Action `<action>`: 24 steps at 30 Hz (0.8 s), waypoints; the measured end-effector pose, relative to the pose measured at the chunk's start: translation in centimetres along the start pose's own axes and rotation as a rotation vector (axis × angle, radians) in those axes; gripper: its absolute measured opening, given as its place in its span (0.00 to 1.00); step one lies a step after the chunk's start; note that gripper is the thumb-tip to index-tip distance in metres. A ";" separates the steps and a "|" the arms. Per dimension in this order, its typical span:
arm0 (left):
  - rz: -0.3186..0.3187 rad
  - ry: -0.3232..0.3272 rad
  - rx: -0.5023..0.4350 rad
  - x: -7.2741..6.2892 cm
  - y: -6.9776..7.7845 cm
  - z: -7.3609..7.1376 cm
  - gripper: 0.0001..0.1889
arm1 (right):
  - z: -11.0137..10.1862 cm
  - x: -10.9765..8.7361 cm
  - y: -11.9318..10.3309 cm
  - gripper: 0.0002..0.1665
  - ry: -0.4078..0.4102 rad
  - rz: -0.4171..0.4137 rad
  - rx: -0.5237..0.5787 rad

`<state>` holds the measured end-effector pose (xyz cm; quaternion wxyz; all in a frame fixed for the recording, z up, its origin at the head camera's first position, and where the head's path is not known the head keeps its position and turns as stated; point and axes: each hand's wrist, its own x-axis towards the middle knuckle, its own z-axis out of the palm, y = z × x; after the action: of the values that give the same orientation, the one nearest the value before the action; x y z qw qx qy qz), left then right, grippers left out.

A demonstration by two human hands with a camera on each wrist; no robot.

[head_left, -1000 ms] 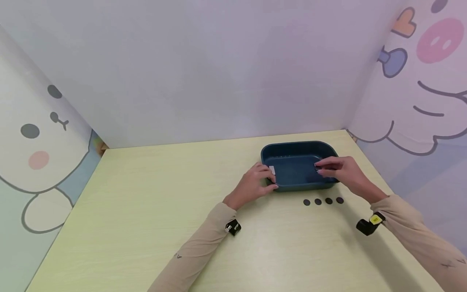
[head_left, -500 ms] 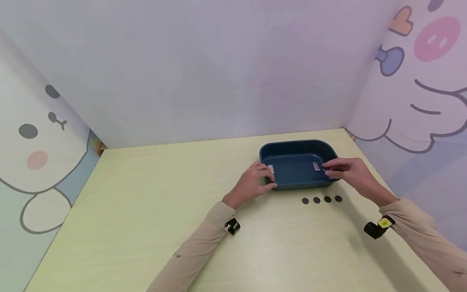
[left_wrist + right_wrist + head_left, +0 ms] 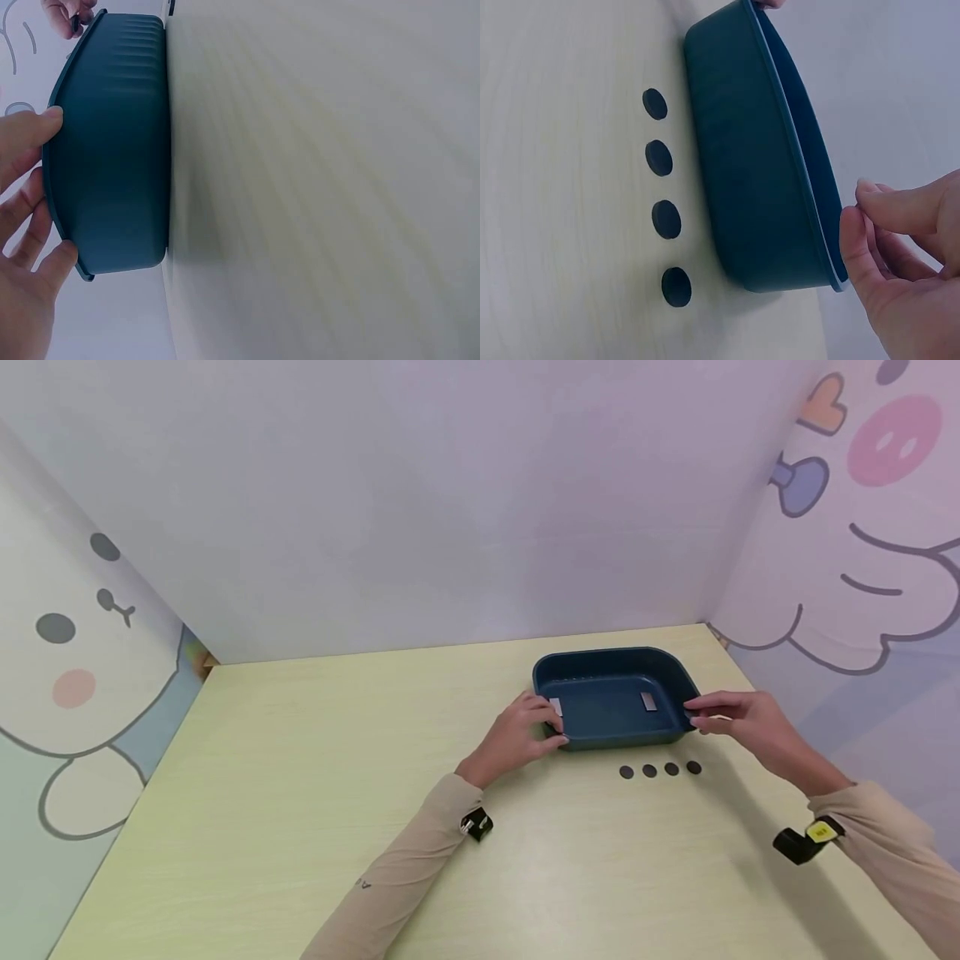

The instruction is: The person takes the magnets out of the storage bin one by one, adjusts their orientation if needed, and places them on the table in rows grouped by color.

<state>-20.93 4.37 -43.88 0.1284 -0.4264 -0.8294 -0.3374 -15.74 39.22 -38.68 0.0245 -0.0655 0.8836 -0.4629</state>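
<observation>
The left hand (image 3: pixel 517 735) grips the left end of the basin (image 3: pixel 615 741); at its right end, the right hand (image 3: pixel 753 727) pinches a small dark piece (image 3: pixel 74 24), not yet released. Pale cards (image 3: pixel 648 702) lie inside; four dark discs (image 3: pixel 649 771) sit outside on the counter (image 3: pixel 315 760), seemingly still unplaced.

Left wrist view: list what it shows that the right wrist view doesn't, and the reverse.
Left only: the grey-outlined cartoon wall print; a distinct small dark piece in the right hand.
Right only: the full row of four flat, round black discs.
Both: the dark teal plastic tray, pale wood-grain table, right hand and part of the left hand.
</observation>
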 end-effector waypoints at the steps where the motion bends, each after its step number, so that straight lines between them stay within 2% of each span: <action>1: 0.001 0.000 -0.001 0.0 0.0 0.0 0.05 | -0.1 -0.2 0.1 0.24 0.001 0.001 -0.006; 11: 0.005 0.004 -0.001 0.0 0.1 0.0 0.06 | -0.9 -1.5 1.0 0.23 0.001 0.026 -0.036; 24: -0.002 0.005 -0.014 0.0 -0.1 0.1 0.05 | -1.5 -2.3 2.4 0.24 -0.024 0.078 -0.017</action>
<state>-20.98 4.37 -44.01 0.1272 -0.4256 -0.8270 -0.3446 -13.82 42.16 -39.83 0.0528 -0.0366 0.8890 -0.4535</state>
